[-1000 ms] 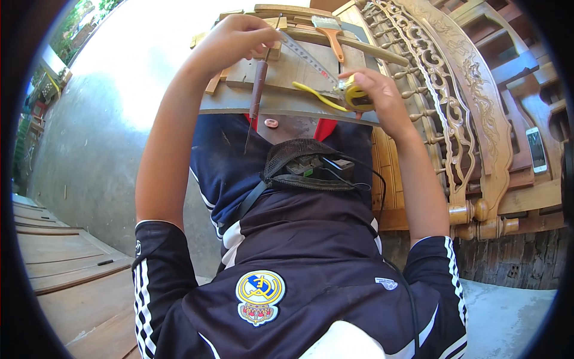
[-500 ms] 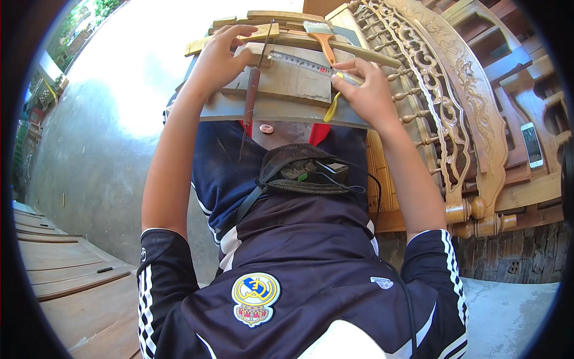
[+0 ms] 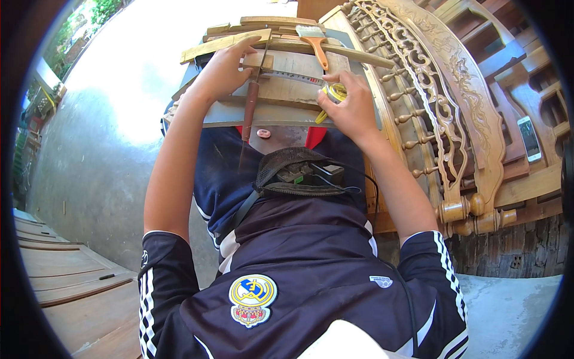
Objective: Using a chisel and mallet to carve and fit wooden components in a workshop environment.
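Note:
My right hand [image 3: 353, 102] is closed round a yellow tape measure [image 3: 336, 93], its wrist strap hanging below. The tape's blade [image 3: 294, 76] is drawn out leftward across a flat wooden board [image 3: 293, 93]. At the left of the stack, my left hand [image 3: 224, 72] has thumb and fingers apart. Its fingertips lie by a light wooden strip [image 3: 224, 45], the thumb beside a small wooden block [image 3: 258, 61]. A thin metal tool with a reddish-brown handle [image 3: 250, 110] lies lengthwise just right of that thumb. An orange-handled paintbrush [image 3: 317, 45] rests on the wood beyond my right hand.
Carved wooden furniture panels [image 3: 442, 107] stand close on the right, with a white phone [image 3: 529, 139] on them. A mesh pouch [image 3: 302, 173] with dark devices sits at my waist. A small pinkish oval object [image 3: 263, 133] lies between my legs. Wooden panels [image 3: 78, 263] lie at lower left.
My right hand has turned, so the yellow tape measure case now shows. The blade has shifted nearer to me, below the small block. My left hand has lowered, fingers spread toward the strip.

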A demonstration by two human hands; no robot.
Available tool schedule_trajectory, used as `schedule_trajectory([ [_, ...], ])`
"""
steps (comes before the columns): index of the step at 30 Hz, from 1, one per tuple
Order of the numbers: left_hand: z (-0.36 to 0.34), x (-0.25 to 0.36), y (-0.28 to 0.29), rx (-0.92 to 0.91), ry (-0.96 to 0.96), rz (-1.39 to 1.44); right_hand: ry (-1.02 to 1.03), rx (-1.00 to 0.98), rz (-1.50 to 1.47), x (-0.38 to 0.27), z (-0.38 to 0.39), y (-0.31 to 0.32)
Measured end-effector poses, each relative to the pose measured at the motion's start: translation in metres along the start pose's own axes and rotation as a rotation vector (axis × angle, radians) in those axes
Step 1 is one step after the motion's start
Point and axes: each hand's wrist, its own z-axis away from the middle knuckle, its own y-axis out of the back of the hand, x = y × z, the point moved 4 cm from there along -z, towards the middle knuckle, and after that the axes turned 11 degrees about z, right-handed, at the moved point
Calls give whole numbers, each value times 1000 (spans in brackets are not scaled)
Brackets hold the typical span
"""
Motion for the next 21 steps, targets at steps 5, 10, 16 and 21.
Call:
schedule_trajectory([
  [5,11,11,-10,39,-77,47,-8,-37,-8,5,10,18],
  [10,24,21,-20,50,-48,258,-46,-105,-42,16,18,35],
  [16,27,19,-26,49,22,392,-48,-140,-35,20,14,40],
  [21,25,12,-29,129,49,416,-107,-138,-109,27,13,44],
])
